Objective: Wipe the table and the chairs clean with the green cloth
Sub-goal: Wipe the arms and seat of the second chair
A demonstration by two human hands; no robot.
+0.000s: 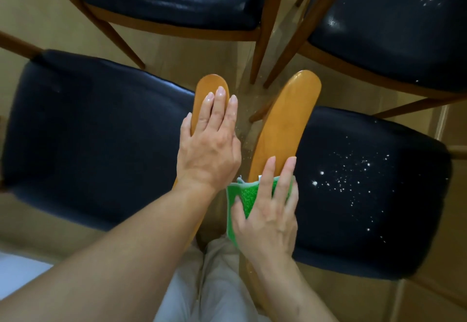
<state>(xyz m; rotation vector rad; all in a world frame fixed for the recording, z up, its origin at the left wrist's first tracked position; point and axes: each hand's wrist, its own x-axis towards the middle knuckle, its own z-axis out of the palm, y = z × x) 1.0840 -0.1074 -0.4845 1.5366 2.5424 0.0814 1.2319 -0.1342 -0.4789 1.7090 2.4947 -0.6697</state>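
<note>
Left hand (209,142): fingers flat, resting on a wooden chair back (208,89).
Right hand (267,210): fingers spread, pressing the green cloth (246,195) onto the neighbouring chair back (285,124).
Seats: 4, navy; 1 seat (366,190) crumb-speckled.

Tan tiled floor (30,13), light trousers (222,283) at the bottom edge of view

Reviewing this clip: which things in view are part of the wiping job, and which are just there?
In the job:
green cloth, pressed by the right hand on the right chair's backrest
left hand, resting on the left chair's backrest
speckled right seat

Just there:
floor
</note>
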